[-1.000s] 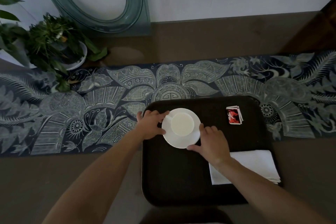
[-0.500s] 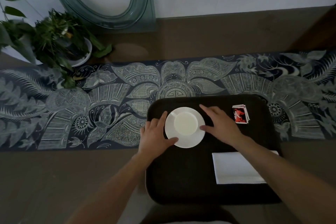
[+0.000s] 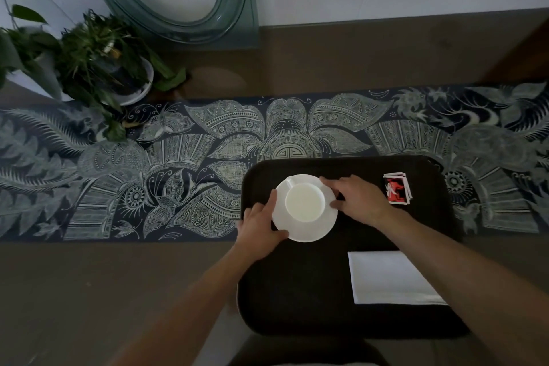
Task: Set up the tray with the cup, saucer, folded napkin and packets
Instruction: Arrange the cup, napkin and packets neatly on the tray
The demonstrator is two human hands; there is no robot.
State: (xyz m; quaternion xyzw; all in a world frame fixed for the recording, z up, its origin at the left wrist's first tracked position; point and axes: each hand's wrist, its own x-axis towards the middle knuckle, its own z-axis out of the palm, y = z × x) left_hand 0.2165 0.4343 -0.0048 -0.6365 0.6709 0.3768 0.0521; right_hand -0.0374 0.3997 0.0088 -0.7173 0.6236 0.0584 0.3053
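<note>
My left hand point(image 3: 258, 224) touches the saucer point(image 3: 309, 230) at its left rim, fingers straight along the edge and thumb under its near side. My right hand point(image 3: 355, 197) rests at the right rim, fingers loosely spread on it, gripping nothing. The cup point(image 3: 304, 201) sits on the saucer, at the far left of the dark tray point(image 3: 297, 300). The packets point(image 3: 397, 188) lie in the tray's far right corner, just beside my right hand. The napkin point(image 3: 386, 276) lies folded at the near right, partly under my right forearm.
</note>
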